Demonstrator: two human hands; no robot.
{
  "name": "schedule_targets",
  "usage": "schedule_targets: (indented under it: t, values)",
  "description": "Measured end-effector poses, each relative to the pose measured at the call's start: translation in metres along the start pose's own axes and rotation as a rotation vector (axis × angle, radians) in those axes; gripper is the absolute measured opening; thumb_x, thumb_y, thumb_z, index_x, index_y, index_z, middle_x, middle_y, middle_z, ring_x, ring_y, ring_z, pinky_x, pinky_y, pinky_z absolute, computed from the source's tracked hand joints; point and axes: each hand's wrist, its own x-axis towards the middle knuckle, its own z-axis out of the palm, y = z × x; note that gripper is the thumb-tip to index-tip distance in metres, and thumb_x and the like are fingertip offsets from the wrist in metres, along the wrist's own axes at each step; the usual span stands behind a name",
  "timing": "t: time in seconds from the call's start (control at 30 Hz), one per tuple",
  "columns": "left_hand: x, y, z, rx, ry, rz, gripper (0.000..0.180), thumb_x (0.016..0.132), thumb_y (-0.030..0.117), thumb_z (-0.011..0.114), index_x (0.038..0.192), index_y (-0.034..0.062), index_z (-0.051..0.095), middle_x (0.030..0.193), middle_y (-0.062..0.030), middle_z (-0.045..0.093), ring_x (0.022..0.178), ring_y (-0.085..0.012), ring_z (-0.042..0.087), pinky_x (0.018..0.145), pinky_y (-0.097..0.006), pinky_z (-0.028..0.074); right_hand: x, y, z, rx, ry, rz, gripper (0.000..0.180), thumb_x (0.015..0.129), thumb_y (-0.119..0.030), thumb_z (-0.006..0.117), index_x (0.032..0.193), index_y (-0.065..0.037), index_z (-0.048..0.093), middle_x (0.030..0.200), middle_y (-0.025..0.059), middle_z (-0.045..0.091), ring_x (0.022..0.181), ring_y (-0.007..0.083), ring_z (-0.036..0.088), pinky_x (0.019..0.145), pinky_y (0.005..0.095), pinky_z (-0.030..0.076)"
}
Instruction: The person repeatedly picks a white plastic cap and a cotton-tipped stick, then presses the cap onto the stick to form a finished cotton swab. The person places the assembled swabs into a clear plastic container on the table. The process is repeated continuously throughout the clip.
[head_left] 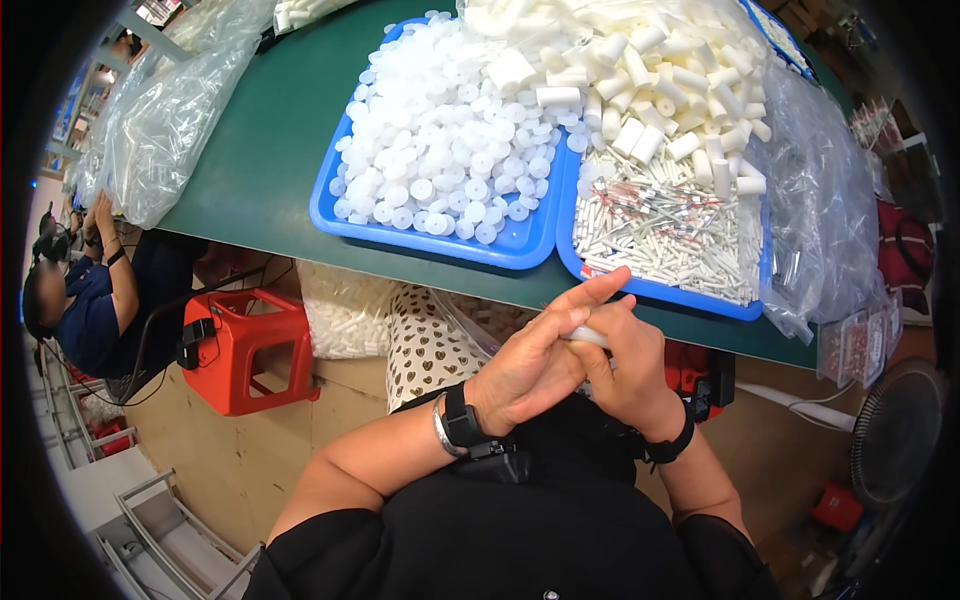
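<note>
My two hands meet above the near edge of the table, in front of the right tray. A small white cylindrical piece (pixel 590 337) is between them, mostly covered by fingers. My left hand (pixel 535 365) has its palm turned up and its thumb and fingers at one end of the piece. Curled round the other side is my right hand (pixel 635 370). The blue tray (pixel 765 285) beyond them bears thin white sticks (pixel 650 235), some with red parts, and white foam cylinders (pixel 690 95). Translucent round discs (pixel 440 160) fill the other blue tray (pixel 330 222).
A green table (pixel 250 165) carries the trays. Clear plastic bags lie at its left (pixel 170 130) and right (pixel 815 200). A red stool (pixel 245 350) stands left, near a seated person (pixel 90 300). A black fan (pixel 898 430) is at the right.
</note>
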Motion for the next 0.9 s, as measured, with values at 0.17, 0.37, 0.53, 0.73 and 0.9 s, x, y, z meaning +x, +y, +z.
schedule_targets:
  t: [0.17, 0.37, 0.53, 0.73, 0.9]
  values:
    - [0.006, 0.008, 0.002, -0.085, 0.032, -0.007, 0.049, 0.102, 0.024, 0.038, 0.146, 0.0036, 0.039, 0.156, -0.0101, 0.033, 0.144, -0.0281, 0.029, 0.118, -0.043, 0.027, 0.003, -0.005, 0.003, 0.078, 0.008, 0.138, 0.026, 0.088, -0.006, 0.064, 0.111, 0.0, 0.053, 0.098, 0.0168, 0.066, 0.077, 0.0377, 0.066, 0.065, 0.0432, 0.052]
    - [0.002, -0.001, 0.001, -0.016, 0.042, -0.01, 0.056, 0.1, 0.025, 0.044, 0.15, 0.0024, 0.031, 0.155, -0.0113, 0.033, 0.144, -0.0274, 0.029, 0.119, -0.043, 0.025, -0.004, 0.004, -0.001, 0.017, -0.064, 0.042, 0.027, 0.09, -0.009, 0.064, 0.112, -0.001, 0.051, 0.097, 0.0163, 0.066, 0.076, 0.0373, 0.066, 0.064, 0.0433, 0.052]
    - [0.004, -0.001, 0.003, -0.006, 0.067, 0.02, 0.055, 0.103, 0.028, 0.044, 0.15, 0.0037, 0.029, 0.155, -0.011, 0.033, 0.144, -0.0268, 0.028, 0.119, -0.042, 0.025, 0.002, -0.006, 0.005, -0.057, -0.037, 0.091, 0.028, 0.089, -0.01, 0.065, 0.112, -0.002, 0.051, 0.094, 0.0162, 0.065, 0.076, 0.0367, 0.066, 0.061, 0.0425, 0.052]
    - [0.003, 0.012, 0.012, 0.069, 0.064, -0.016, 0.055, 0.106, 0.04, 0.034, 0.15, 0.0072, 0.03, 0.154, -0.0105, 0.034, 0.143, -0.0274, 0.03, 0.119, -0.042, 0.025, 0.009, -0.012, 0.004, 0.027, 0.037, 0.172, 0.028, 0.089, -0.008, 0.066, 0.111, 0.0, 0.051, 0.093, 0.0164, 0.064, 0.076, 0.0377, 0.066, 0.061, 0.0448, 0.052]
    - [0.0, -0.001, 0.005, 0.158, -0.009, 0.062, 0.052, 0.106, 0.043, 0.032, 0.147, 0.0106, 0.036, 0.154, -0.0094, 0.033, 0.142, -0.0285, 0.032, 0.118, -0.044, 0.028, 0.002, -0.007, 0.0, -0.093, -0.04, 0.07, 0.026, 0.09, -0.007, 0.065, 0.111, 0.001, 0.052, 0.093, 0.0177, 0.065, 0.074, 0.0378, 0.066, 0.059, 0.0433, 0.052]
